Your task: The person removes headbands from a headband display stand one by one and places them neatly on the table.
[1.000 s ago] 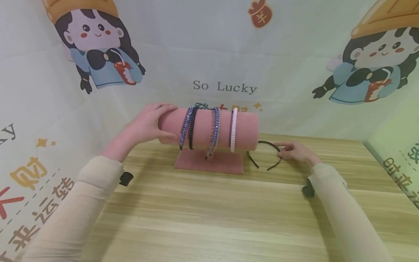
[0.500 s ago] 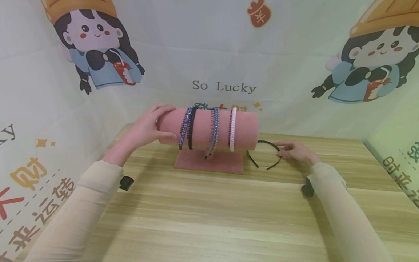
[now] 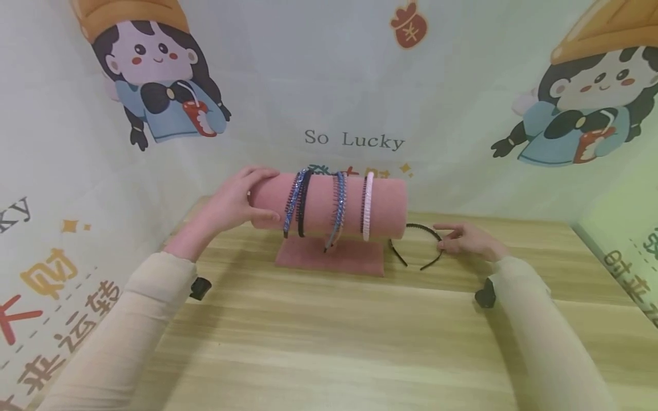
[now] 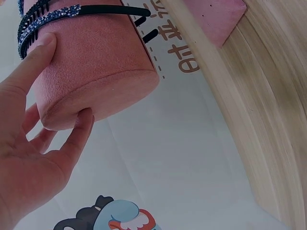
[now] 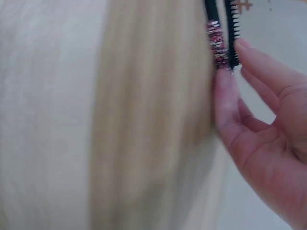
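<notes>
My left hand [image 3: 226, 200] grips the left end of a pink velvet cylinder [image 3: 388, 205] on a stand; in the left wrist view its thumb lies along the side and a finger presses the round end face. Around the cylinder sit a blue glittery headband [image 3: 292, 206], a black headband [image 3: 301, 211], a blue and silver one [image 3: 339, 202] and a pale pink one [image 3: 367, 211]. To the right of the stand, my right hand [image 3: 470, 241] pinches a thin black toothed headband [image 3: 398, 255] by its side. The right wrist view shows pink sequins [image 5: 218, 43] on that headband, right at the fingertips.
The stand's flat pink base [image 3: 308, 255] rests on a wood-grain table [image 3: 329, 342]. A white printed cloth [image 3: 267, 74] with cartoon figures and lettering hangs behind and along both sides.
The head view has shifted very slightly. Both hands, the stand and the black headband keep nearly the same places.
</notes>
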Available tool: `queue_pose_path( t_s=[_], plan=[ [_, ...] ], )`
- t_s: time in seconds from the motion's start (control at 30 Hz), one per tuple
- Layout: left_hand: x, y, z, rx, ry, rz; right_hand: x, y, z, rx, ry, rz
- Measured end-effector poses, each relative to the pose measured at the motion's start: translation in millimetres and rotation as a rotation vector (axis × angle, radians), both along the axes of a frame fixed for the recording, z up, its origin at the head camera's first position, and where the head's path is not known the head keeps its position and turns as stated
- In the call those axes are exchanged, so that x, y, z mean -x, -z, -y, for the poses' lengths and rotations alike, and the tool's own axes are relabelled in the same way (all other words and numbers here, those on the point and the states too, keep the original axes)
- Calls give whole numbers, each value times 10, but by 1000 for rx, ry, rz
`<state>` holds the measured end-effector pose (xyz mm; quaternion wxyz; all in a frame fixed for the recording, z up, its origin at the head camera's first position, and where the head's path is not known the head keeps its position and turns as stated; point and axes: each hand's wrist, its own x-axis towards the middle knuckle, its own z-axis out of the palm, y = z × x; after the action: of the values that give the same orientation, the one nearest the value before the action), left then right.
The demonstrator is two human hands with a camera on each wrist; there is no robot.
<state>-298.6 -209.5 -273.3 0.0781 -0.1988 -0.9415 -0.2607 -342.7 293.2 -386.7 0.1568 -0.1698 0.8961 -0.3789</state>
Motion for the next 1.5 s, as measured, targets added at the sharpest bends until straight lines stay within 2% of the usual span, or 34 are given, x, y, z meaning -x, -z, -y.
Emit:
queue_pose_path(
  t_s=[0.17, 0.33, 0.5, 1.03, 1.2, 1.5],
  plan=[
    [2, 21, -9, -14, 10, 4, -29, -117, -21, -63, -42, -24],
    [-6, 11, -2, -20, 12, -1, -27, -311, -8, -99, -71, -91],
    [4, 14, -11, -16, 10, 1, -39, -547, 0, -153, -52, -144],
    [9, 11, -10, -9, 6, -1, -138, -1265, 3, -186, 25, -240],
    [-1, 17, -9, -7, 8, 1, -182, -1420, 28, -178, 40, -261],
    [3, 7, -2, -9, 5, -4, -316, -1666, 227, -196, 58, -394]
  ],
)
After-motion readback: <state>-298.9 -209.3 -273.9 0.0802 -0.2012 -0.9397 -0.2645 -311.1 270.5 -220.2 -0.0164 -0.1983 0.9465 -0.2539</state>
